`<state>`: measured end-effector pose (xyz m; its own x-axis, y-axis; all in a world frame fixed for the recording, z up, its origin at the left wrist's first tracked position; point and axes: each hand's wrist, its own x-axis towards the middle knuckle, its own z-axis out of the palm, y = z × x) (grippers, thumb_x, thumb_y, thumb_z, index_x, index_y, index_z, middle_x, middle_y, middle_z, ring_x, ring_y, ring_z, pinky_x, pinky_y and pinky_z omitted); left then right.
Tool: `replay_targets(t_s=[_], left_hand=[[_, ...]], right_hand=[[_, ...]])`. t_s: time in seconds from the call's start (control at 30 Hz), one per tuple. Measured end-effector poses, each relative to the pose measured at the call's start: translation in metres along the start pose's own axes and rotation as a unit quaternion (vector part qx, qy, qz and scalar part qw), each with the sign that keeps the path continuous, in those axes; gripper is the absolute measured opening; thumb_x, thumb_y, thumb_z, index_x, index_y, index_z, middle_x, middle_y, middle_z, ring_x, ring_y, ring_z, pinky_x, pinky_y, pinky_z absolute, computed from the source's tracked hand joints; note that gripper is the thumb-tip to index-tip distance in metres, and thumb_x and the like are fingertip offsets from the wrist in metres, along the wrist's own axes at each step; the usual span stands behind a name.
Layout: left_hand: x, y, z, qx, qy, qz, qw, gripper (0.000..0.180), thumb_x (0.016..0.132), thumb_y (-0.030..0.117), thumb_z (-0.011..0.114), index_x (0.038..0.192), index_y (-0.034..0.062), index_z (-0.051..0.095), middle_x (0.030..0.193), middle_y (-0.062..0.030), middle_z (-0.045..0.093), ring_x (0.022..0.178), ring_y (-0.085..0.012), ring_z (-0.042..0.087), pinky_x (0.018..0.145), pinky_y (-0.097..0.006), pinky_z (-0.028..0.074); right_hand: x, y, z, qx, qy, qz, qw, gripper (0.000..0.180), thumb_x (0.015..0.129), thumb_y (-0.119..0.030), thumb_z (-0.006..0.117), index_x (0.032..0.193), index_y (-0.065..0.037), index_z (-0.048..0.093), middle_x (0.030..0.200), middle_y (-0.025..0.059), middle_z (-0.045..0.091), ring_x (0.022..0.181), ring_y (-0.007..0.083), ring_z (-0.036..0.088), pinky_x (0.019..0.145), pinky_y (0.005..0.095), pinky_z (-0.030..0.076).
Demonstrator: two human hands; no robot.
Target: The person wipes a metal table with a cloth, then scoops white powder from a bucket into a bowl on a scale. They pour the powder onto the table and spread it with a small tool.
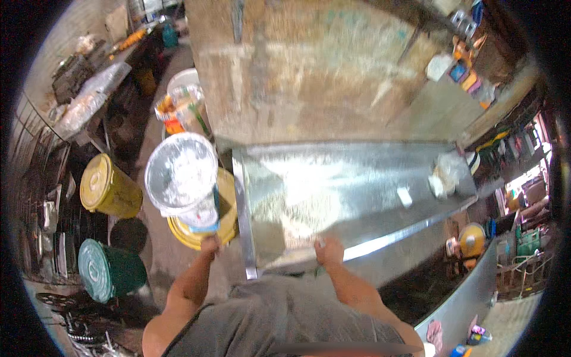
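Tub [181, 175], clear plastic and caked white inside, hung off the table's left edge, above a yellow bucket [229, 229]. Left hand [209, 244] was closed on its base from below; likely light, rigid but thin-walled and dusty-slick, so the base grip seemed soundest. Right hand [329, 250] lay flat, fingers spread, on the floured steel table [357, 172] near its front edge.

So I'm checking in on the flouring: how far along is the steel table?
A white dusting already covers the middle of the steel table. In hand: the left hand holds the clear tub of white powder beside the table, and the right hand rests on the near edge. The far right end looks undusted.
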<state>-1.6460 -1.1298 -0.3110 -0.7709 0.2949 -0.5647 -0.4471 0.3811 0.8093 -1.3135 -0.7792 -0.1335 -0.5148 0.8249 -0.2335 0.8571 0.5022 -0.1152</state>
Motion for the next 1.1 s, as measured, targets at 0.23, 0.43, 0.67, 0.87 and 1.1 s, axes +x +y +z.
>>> replay_targets(t_s=[0.23, 0.43, 0.67, 0.87, 1.1], left_hand=[[-0.081, -0.037, -0.041, 0.222, -0.115, -0.093, 0.964, 0.032, 0.094, 0.036, 0.062, 0.094, 0.0043, 0.068, 0.07, -0.0072, 0.062, 0.055, -0.0208, 0.057, 0.047, -0.038, 0.044], [-0.102, -0.069, -0.071, 0.117, -0.076, -0.199, 0.97, 0.029, 0.095, 0.034, 0.063, 0.096, 0.006, 0.07, 0.071, -0.0077, 0.065, 0.055, -0.0216, 0.058, 0.049, -0.038, 0.046], [-0.081, -0.099, -0.103, 0.006, -0.045, -0.201, 0.979, 0.021, 0.096, 0.027, 0.063, 0.099, 0.0078, 0.07, 0.078, -0.0066, 0.066, 0.057, -0.0212, 0.059, 0.051, -0.038, 0.048], [-0.14, -0.094, -0.114, -0.014, -0.03, -0.17, 0.985, 0.022, 0.095, 0.026, 0.065, 0.098, 0.0044, 0.071, 0.08, -0.0062, 0.067, 0.06, -0.0206, 0.061, 0.053, -0.037, 0.049], [-0.167, -0.074, -0.069, -0.025, 0.039, -0.133, 0.99, 0.023, 0.093, 0.025, 0.068, 0.102, 0.0038, 0.07, 0.085, -0.0076, 0.07, 0.064, -0.02, 0.063, 0.054, -0.035, 0.049]], right_hand=[[-0.009, -0.035, -0.031, -0.004, -0.052, 0.015, 0.999, 0.048, 0.09, -0.049, 0.06, 0.116, -0.01, 0.071, 0.122, 0.0134, 0.068, 0.112, 0.0307, 0.064, 0.099, 0.0438, 0.048], [-0.007, -0.018, -0.011, -0.006, -0.015, 0.009, 1.0, 0.049, 0.09, -0.051, 0.057, 0.106, -0.007, 0.07, 0.11, 0.0165, 0.071, 0.102, 0.0339, 0.068, 0.091, 0.0455, 0.052], [0.077, -0.014, -0.004, 0.141, 0.053, -0.065, 0.986, 0.046, 0.088, -0.044, 0.063, 0.114, -0.005, 0.068, 0.115, 0.0188, 0.069, 0.109, 0.0406, 0.064, 0.096, 0.0469, 0.05], [0.122, -0.181, -0.359, 0.327, 0.457, -0.324, 0.761, 0.022, 0.091, -0.024, 0.066, 0.083, -0.005, 0.059, 0.076, 0.0158, 0.06, 0.071, 0.031, 0.06, 0.067, 0.0438, 0.048], [0.08, -0.297, -0.679, 0.104, 0.601, -0.244, 0.754, 0.061, 0.089, -0.06, 0.058, 0.113, -0.005, 0.068, 0.103, 0.023, 0.072, 0.1, 0.041, 0.069, 0.091, 0.0519, 0.051]])
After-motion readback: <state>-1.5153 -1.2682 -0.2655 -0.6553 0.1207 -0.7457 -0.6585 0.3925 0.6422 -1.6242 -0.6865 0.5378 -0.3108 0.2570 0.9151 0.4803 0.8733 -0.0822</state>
